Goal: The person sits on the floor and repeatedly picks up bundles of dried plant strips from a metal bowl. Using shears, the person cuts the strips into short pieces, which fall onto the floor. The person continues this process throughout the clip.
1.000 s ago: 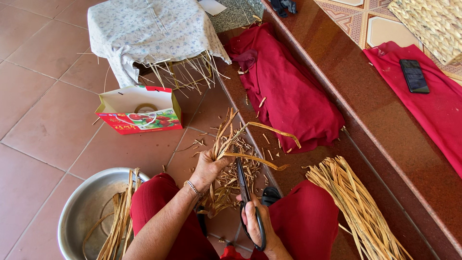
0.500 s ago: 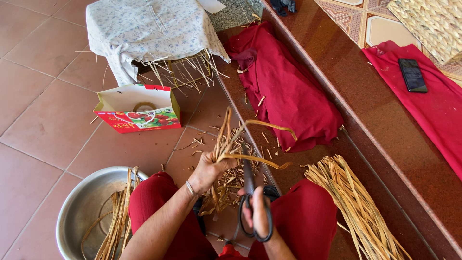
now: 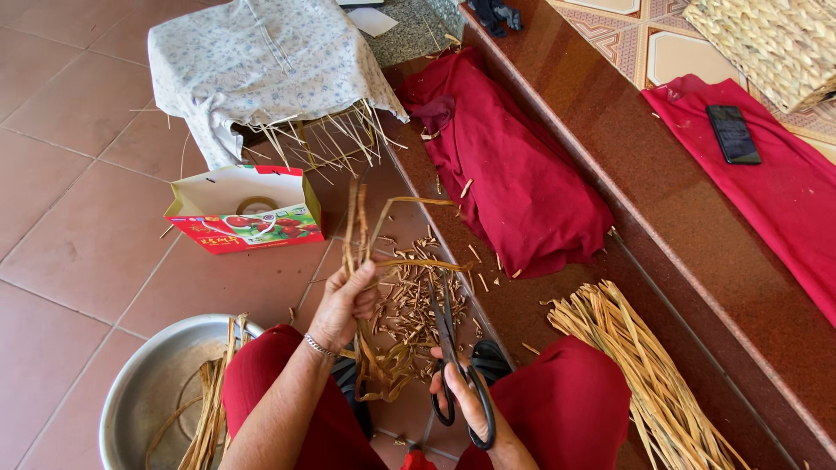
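My left hand point(image 3: 344, 305) grips a bunch of dried straw strands point(image 3: 361, 252) that stand up and bend to the right above my red-clad knees. My right hand point(image 3: 470, 405) holds black scissors point(image 3: 446, 335) by the handles, the blades pointing up at the bent strands beside the bunch. Short straw cuttings point(image 3: 409, 305) litter the tiled floor between my legs.
A metal basin point(image 3: 152, 392) with straw sits at lower left. A pile of long straw point(image 3: 640, 365) lies at right. A red and white paper bag point(image 3: 244, 213), a cloth-covered stool point(image 3: 252, 61), red cloth point(image 3: 514, 174) and a phone point(image 3: 733, 134) on the ledge lie further off.
My left hand has raised the straw bunch more upright. The scissors have moved up toward the strands, blades closer to them.
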A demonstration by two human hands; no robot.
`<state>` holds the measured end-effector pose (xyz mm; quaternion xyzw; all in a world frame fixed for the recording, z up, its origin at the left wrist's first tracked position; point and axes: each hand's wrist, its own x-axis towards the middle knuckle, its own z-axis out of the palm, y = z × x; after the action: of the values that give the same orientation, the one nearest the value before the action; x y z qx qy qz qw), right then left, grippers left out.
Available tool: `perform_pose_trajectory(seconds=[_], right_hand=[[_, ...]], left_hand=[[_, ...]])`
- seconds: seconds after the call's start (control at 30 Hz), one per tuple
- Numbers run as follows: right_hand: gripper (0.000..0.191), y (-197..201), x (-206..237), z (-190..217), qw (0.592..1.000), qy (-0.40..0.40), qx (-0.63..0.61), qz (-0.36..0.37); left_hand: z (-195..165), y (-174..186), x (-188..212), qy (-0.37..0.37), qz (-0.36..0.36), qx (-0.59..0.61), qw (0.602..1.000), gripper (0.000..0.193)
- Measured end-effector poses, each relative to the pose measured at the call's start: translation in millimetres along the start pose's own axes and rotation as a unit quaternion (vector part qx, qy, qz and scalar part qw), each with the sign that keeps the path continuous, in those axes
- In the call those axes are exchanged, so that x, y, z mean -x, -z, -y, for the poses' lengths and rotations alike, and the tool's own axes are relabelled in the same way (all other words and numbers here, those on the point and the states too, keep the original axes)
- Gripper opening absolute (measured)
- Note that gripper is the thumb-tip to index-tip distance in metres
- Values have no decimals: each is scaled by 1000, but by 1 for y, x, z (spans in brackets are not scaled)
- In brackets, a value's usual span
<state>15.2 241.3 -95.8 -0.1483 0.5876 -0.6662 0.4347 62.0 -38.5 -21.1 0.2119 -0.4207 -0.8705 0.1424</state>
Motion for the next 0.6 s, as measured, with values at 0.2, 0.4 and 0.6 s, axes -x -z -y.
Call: perform_pose_trajectory(seconds=[0.2,0.4,0.6], right_hand=[[76,9,13,5,996,68,-50,37],[73,5,24,6,994,109,8,-3],[69,9,22,12,990,141,9,-30]], left_hand=[[-3,13,-2,5,-54,5,999,20],[-5,15,1,-9,-51,52,997,23],[-2,12,4,8,-43,41,998,22]])
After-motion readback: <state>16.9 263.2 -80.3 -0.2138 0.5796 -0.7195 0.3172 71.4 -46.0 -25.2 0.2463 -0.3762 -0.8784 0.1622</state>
